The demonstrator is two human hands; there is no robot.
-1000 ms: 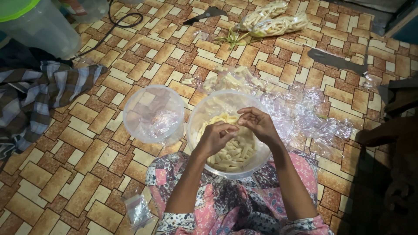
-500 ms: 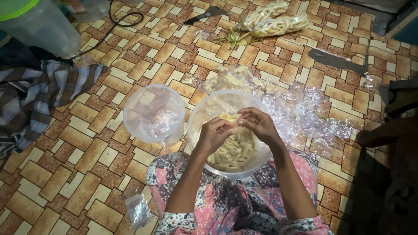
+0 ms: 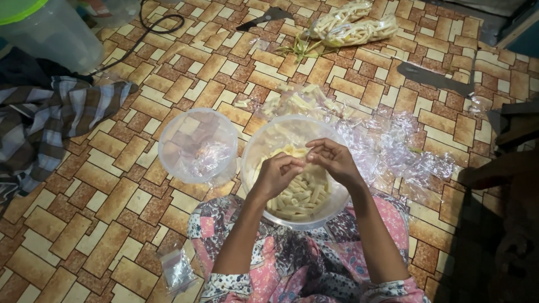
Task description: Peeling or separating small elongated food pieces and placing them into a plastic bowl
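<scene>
Both hands over the clear plastic bowl (image 3: pixel 254 151) of pale yellow cut sticks (image 3: pixel 297 196), which sits at the person's knees on the patterned floor (image 3: pixel 112 224). Left hand (image 3: pixel 276 175): fingers curled in, tips bunched together near the top of the pile; looks like a pinch on a stick, but the piece itself is hidden by the knuckles, can't confirm. Right hand (image 3: pixel 335 160): thumb and forefinger pressed together, tips pointing toward the left hand, almost touching it; what's between them is too small to tell. Sticks lie directly under both hands, heaped in the near half of the bowl. Second bowl (image 3: pixel 196 145), clear with crumpled plastic film inside, just beside the first on its left, rims near touching. Loose clear wrap (image 3: pixel 404 151) spread on the floor to the right. Bagged sticks (image 3: pixel 353 25) far side, well apart. Small empty bag (image 3: pixel 178 270) near the left knee. Striped cloth (image 3: pixel 50 118) at far left.
</scene>
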